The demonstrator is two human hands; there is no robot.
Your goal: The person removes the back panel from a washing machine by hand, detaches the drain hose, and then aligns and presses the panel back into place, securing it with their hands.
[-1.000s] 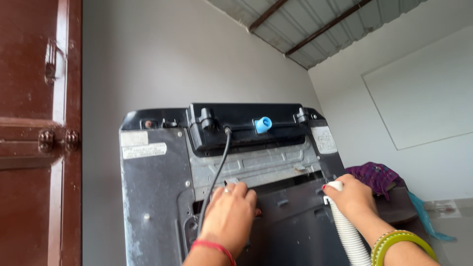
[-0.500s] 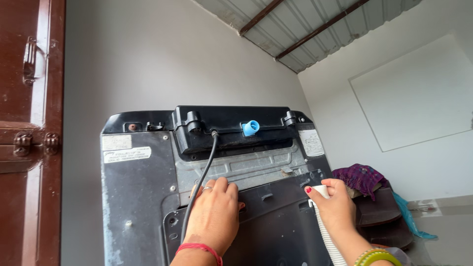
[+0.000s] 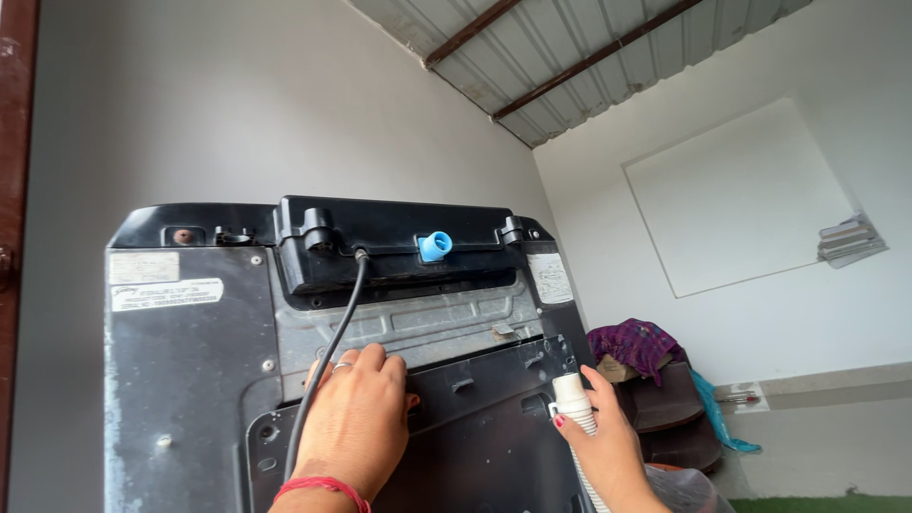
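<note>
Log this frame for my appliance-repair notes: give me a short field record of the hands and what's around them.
left hand: flat on the dark back panel of the washing machine, red thread on wrist
right hand: gripping a white corrugated hose by its end
black cable: runs down from the top housing, past the left hand
blue inlet fitting: on top housing
purple cloth: behind the machine, to the right

One view only, from the camera on my head. It faces forward and slightly upward at the rear panel of the washing machine [image 3: 313,361], close in, at arm's reach. My forearms enter from the bottom edge. The grey wall [image 3: 237,104] and slanted metal roof [image 3: 589,47] fill the upper frame.
</note>
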